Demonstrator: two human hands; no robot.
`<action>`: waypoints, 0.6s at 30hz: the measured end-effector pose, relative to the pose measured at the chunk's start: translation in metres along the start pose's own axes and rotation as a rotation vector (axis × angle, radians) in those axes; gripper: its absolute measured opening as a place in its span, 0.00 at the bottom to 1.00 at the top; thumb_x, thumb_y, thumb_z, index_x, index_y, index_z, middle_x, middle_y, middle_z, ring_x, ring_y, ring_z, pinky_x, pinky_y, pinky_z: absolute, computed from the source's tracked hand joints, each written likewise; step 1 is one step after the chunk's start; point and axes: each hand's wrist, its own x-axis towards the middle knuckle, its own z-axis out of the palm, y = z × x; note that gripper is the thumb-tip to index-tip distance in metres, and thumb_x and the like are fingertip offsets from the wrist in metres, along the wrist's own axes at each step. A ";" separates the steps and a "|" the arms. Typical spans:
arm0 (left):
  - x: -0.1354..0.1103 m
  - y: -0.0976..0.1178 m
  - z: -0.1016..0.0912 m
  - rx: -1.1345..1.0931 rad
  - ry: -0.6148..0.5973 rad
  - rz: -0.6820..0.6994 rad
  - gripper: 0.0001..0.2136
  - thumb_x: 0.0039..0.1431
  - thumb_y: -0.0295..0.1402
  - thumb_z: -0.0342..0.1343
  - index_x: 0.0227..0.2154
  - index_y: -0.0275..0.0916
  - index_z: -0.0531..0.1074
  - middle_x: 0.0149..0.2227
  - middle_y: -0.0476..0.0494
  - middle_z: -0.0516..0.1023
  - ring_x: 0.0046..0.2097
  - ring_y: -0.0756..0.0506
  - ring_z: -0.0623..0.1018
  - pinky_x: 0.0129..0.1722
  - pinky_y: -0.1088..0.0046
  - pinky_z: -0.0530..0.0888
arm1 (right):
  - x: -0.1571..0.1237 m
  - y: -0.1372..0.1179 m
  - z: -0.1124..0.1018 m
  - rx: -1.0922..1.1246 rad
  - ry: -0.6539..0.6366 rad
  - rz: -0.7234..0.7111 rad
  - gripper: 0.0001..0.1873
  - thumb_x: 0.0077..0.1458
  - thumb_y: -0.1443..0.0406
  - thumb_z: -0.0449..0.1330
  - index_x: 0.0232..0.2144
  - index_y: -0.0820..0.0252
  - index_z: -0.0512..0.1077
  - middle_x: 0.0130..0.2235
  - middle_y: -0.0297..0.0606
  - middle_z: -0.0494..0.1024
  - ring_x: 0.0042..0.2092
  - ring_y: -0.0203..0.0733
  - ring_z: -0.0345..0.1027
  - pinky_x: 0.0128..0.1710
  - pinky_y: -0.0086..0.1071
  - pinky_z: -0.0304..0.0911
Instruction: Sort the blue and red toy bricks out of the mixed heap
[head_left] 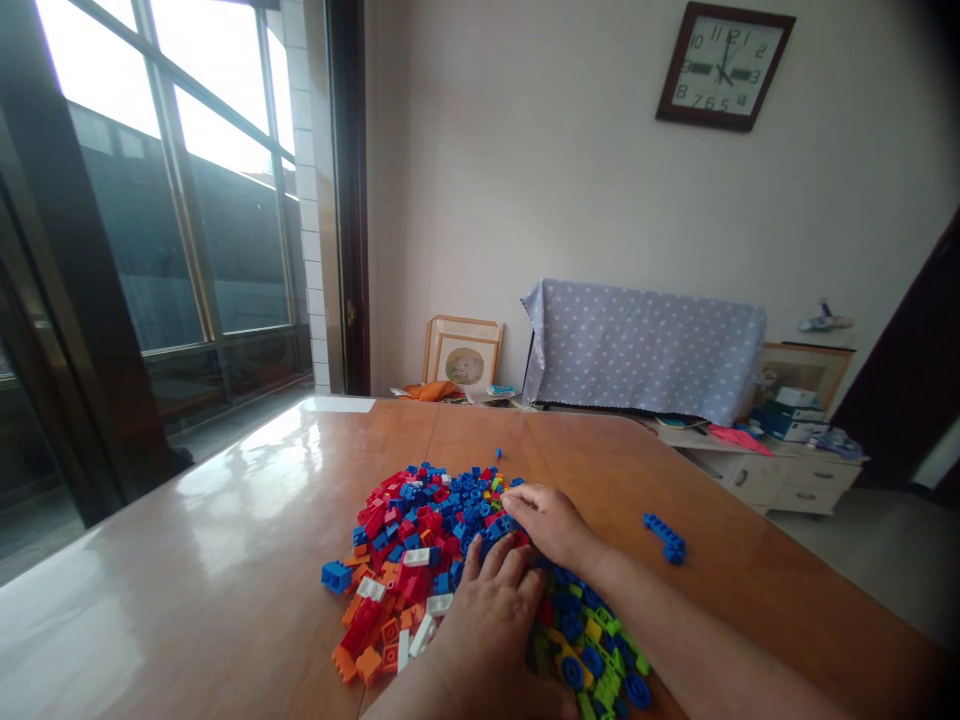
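A wide heap of toy building bricks [390, 545] in red, blue, orange, white and green lies on the table in front of me. My left hand [499, 590] rests over the middle of the heap, fingers apart, their tips touching blue and red bricks. Just beyond it, my right hand [547, 515] reaches in from the right. Its fingers and thumb are drawn together at the heap's far right side; whatever is between them is hidden. Green bricks and blue wheels [592, 660] lie under and beside my forearms. Off to the right sits a joined blue brick piece [666, 540].
The heap stands on a shiny brown wooden table [225, 590]. One small blue brick [499, 454] lies beyond the heap. A white sheet [337, 405] is at the far left edge. Behind the table are a cloth-covered object [637, 345] and a low cabinet [802, 480].
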 end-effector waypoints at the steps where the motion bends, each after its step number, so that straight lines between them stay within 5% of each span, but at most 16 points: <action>1: 0.000 -0.001 0.000 0.002 -0.006 0.002 0.42 0.46 0.62 0.61 0.61 0.46 0.67 0.65 0.40 0.66 0.69 0.31 0.57 0.70 0.41 0.42 | 0.001 0.003 -0.003 -0.030 0.013 0.001 0.20 0.59 0.50 0.55 0.34 0.56 0.80 0.33 0.35 0.81 0.38 0.44 0.73 0.38 0.32 0.66; 5: 0.002 -0.007 0.002 0.026 -0.054 0.014 0.41 0.49 0.62 0.59 0.63 0.47 0.65 0.66 0.40 0.65 0.70 0.31 0.56 0.70 0.42 0.45 | 0.023 0.026 -0.011 -0.094 0.067 0.054 0.23 0.62 0.51 0.51 0.37 0.57 0.79 0.34 0.36 0.82 0.38 0.45 0.74 0.39 0.32 0.67; 9: 0.007 -0.018 0.008 0.072 -0.045 0.019 0.34 0.57 0.55 0.57 0.64 0.50 0.62 0.68 0.42 0.63 0.70 0.33 0.57 0.69 0.40 0.50 | 0.081 0.053 -0.011 -0.139 0.074 0.060 0.18 0.62 0.55 0.52 0.40 0.57 0.78 0.40 0.38 0.82 0.45 0.46 0.74 0.48 0.36 0.68; 13: 0.013 -0.034 0.024 0.123 0.029 -0.046 0.20 0.70 0.44 0.46 0.62 0.57 0.63 0.67 0.49 0.64 0.69 0.36 0.60 0.67 0.41 0.55 | 0.159 0.069 0.005 -0.188 -0.019 0.023 0.12 0.65 0.61 0.57 0.47 0.58 0.75 0.52 0.42 0.78 0.53 0.45 0.71 0.56 0.42 0.66; 18: 0.015 -0.053 0.036 0.106 0.129 -0.149 0.18 0.71 0.41 0.45 0.61 0.57 0.66 0.65 0.51 0.68 0.68 0.36 0.62 0.68 0.40 0.54 | 0.225 0.080 0.034 -0.248 -0.069 0.036 0.17 0.65 0.59 0.59 0.53 0.59 0.71 0.55 0.43 0.73 0.51 0.46 0.71 0.51 0.46 0.70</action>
